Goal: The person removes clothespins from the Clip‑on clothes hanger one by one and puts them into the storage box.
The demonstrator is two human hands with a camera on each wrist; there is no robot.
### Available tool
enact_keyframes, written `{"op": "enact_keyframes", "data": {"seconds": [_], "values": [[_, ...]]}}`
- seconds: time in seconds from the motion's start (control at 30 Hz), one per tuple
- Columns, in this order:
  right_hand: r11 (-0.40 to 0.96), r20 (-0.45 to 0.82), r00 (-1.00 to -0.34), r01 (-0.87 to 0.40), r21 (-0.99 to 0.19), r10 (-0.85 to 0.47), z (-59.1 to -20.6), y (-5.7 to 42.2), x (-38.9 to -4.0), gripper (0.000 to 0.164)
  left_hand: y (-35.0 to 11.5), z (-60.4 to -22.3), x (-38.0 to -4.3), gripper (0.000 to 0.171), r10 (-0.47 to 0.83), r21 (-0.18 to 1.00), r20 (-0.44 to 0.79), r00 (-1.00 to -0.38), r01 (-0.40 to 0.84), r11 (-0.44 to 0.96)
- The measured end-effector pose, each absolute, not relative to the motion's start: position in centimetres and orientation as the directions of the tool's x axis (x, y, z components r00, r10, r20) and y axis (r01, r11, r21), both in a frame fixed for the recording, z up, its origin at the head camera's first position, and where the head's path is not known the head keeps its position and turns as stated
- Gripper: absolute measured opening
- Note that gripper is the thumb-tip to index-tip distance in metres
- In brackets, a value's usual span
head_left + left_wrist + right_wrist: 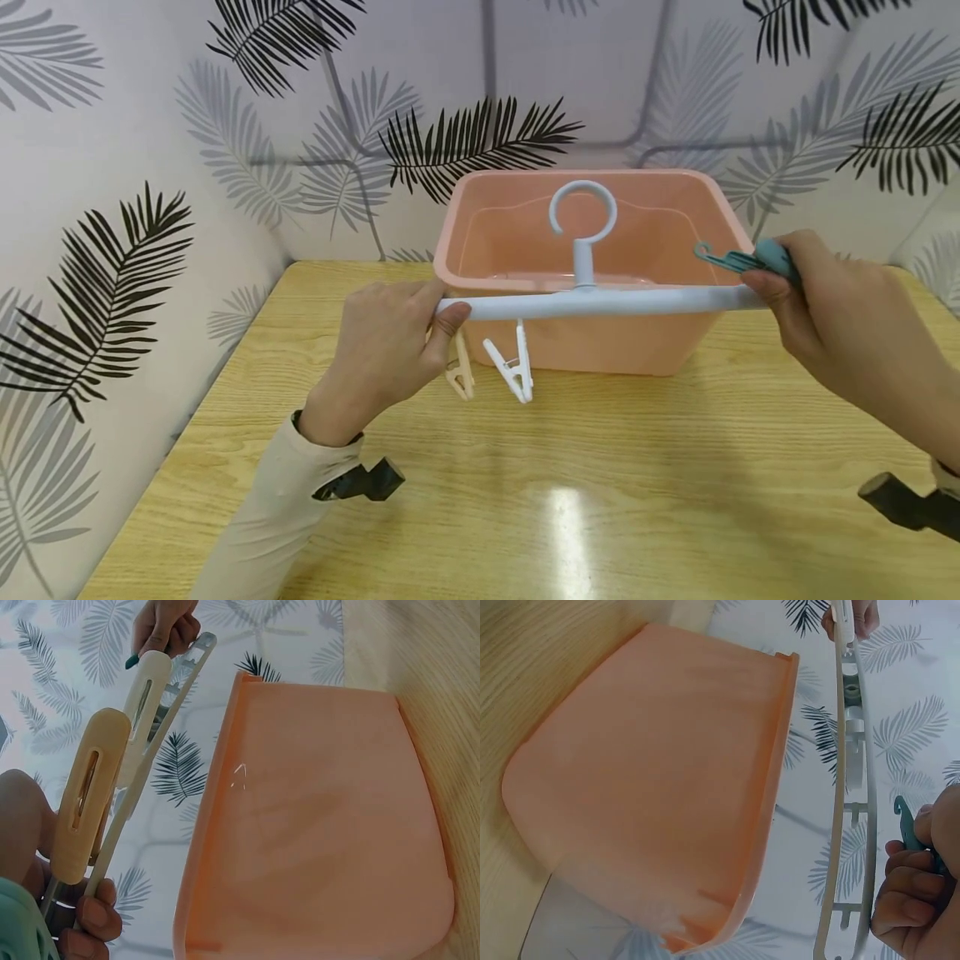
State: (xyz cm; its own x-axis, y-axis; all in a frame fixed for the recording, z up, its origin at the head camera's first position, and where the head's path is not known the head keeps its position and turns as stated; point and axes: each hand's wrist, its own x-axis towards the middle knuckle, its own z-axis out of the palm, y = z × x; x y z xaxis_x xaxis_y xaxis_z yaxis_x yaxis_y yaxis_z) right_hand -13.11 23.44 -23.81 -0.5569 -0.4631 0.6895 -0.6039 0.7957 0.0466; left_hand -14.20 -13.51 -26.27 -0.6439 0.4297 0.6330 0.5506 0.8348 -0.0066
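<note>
A pale blue hanger with a round hook is held level in front of a basin. My left hand grips its left end, thumb on the near side. Below the bar near that hand hang a yellow clothespin and a white clothespin. A mint-green thing lies close to the left wrist camera, only partly seen. By the hanger's right end, my right hand holds a teal clothespin with a small hooked tip; its curled fingers lie against or right beside the bar.
A peach plastic basin stands on the wooden table behind the hanger, near the leaf-patterned wall. A black wrist-camera mount sticks out from the left sleeve, another at the right wrist.
</note>
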Motion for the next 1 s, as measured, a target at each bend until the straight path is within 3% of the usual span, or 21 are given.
{"op": "enact_keyframes", "data": {"seconds": [0.2,0.33,0.43,0.63,0.73,0.83,1.0], "values": [[0.802,0.669,-0.551,-0.586,0.117,-0.499,-23.2,23.2,-15.1,0.050,-13.9,-26.6,-14.2,0.063,0.433,-0.014,0.628,-0.647,0.547,0.837],[0.766,0.658,-0.507,-0.619,0.171,-0.557,-22.8,23.1,-16.7,0.050,-14.1,-26.7,-14.0,0.066,0.428,-0.022,0.629,-0.649,0.536,0.844],[0.711,0.636,-0.456,-0.670,0.215,-0.623,-22.5,23.1,-18.1,0.051,-14.2,-26.8,-14.0,0.065,0.428,-0.022,0.626,-0.652,0.534,0.845],[0.607,0.598,-0.360,-0.744,0.279,-0.716,-22.4,23.4,-20.6,0.055,-14.5,-26.6,-13.8,0.044,0.427,-0.020,0.597,-0.679,0.520,0.854],[0.571,0.564,-0.354,-0.777,0.266,-0.746,-22.5,23.6,-21.6,0.051,-14.6,-26.6,-13.7,0.041,0.424,-0.018,0.589,-0.688,0.514,0.858],[0.588,0.502,-0.433,-0.784,0.201,-0.748,-22.7,23.9,-22.5,0.040,-14.7,-26.6,-13.6,0.040,0.422,-0.014,0.581,-0.696,0.510,0.860],[0.731,0.325,-0.682,-0.681,0.046,-0.656,-23.0,23.7,-23.5,0.025,-14.7,-26.8,-13.5,0.041,0.433,-0.023,0.563,-0.704,0.511,0.859]]}}
